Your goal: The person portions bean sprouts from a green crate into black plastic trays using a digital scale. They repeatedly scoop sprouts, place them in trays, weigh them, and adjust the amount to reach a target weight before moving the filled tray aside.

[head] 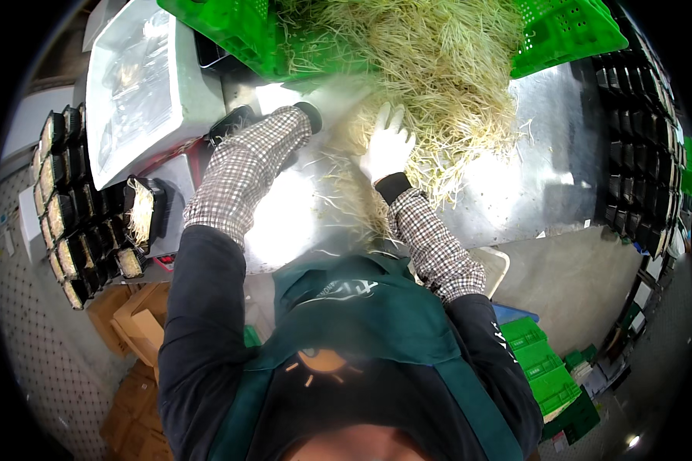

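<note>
A large heap of pale, thin-stemmed sprouts [450, 75] spills from a green perforated plastic crate [565, 34] onto a shiny metal tabletop [484, 201]. My right hand [388, 147], in a white glove, lies against the near left side of the heap. Its fingers are slightly apart and touch the stems. My left hand [339, 106] reaches beyond its dark cuff toward the heap's left side. It is a pale blur there, so its fingers and anything in them cannot be made out. Loose sprouts [352, 190] lie scattered on the metal between my forearms.
Left of my left arm are a white foam box [173, 75] lined with clear plastic, a black plastic tray [230, 124] and a sprout-filled tray [143, 210]. Stacked black trays [63, 173] stand farther left; more black trays [628, 144] line the right. Cardboard boxes [135, 403] sit below.
</note>
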The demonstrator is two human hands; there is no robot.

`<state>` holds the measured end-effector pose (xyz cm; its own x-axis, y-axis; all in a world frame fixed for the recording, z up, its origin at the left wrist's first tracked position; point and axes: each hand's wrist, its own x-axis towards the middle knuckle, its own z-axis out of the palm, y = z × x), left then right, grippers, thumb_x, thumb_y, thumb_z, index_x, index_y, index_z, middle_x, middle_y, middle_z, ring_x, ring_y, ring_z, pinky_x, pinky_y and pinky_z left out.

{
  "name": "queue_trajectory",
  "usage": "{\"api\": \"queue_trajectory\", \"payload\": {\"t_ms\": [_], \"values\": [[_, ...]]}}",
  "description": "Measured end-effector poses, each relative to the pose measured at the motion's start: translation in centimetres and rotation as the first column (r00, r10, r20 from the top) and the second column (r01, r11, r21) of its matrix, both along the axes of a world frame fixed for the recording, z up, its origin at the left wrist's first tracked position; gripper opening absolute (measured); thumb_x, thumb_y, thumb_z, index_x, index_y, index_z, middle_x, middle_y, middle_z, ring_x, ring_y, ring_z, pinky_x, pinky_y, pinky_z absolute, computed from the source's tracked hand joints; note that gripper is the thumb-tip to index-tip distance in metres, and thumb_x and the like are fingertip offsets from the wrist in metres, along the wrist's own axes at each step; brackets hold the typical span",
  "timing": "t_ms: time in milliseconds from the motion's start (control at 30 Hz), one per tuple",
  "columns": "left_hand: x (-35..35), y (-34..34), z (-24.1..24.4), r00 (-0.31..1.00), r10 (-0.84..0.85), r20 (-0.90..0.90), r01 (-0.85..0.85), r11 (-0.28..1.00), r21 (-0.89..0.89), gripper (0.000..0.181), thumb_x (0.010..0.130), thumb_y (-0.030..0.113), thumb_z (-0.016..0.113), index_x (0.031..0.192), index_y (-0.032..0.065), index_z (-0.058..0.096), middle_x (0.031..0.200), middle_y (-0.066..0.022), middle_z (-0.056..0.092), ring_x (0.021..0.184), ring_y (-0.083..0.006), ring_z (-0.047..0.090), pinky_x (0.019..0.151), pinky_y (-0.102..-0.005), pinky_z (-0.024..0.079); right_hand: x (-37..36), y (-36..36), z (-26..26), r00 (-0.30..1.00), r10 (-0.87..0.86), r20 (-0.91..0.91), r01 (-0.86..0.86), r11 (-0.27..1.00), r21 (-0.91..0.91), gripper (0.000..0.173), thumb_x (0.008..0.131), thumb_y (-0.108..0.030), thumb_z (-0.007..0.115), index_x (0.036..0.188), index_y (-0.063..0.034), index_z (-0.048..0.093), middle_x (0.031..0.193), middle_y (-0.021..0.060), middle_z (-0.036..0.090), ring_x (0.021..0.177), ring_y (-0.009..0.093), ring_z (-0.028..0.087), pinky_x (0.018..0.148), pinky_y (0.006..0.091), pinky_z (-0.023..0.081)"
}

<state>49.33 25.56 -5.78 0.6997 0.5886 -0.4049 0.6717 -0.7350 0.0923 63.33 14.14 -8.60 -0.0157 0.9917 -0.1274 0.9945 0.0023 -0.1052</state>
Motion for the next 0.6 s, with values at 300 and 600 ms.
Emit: {"api": "queue_trajectory", "payload": {"t_ms": [300,600], "values": [[-4.0,-4.1,-1.2,0.876,0.431,0.217,-0.38,0.893,-0.242,0.022,0.088,0.013,0.052,0.109,0.004,0.052,0.088,-0.0154,0.063,0.08,-0.0312,0.066,0.065,-0.0405,0.054,7.3,2.5,2.2,0.928,0.336,-0.164,-0.357,0.926,-0.122,0.079,0.068,-0.007,0.065,0.142,-0.0062,0.037,0.089,0.0148,0.064,0.084,0.032,0.065,0.071,0.041,0.054],[-7.4,-8.1,-2.1,0.878,0.467,0.109,-0.428,0.866,-0.26,0.064,0.083,0.0,0.05,0.145,0.001,0.033,0.113,-0.0257,0.063,0.102,-0.0391,0.062,0.092,-0.0384,0.049,10.9,4.2,8.2,0.849,0.368,-0.38,-0.36,0.928,0.095,0.089,0.07,-0.015,0.074,0.147,-0.0131,0.031,0.119,0.0166,0.063,0.103,0.031,0.064,0.088,0.0368,0.052]]}}
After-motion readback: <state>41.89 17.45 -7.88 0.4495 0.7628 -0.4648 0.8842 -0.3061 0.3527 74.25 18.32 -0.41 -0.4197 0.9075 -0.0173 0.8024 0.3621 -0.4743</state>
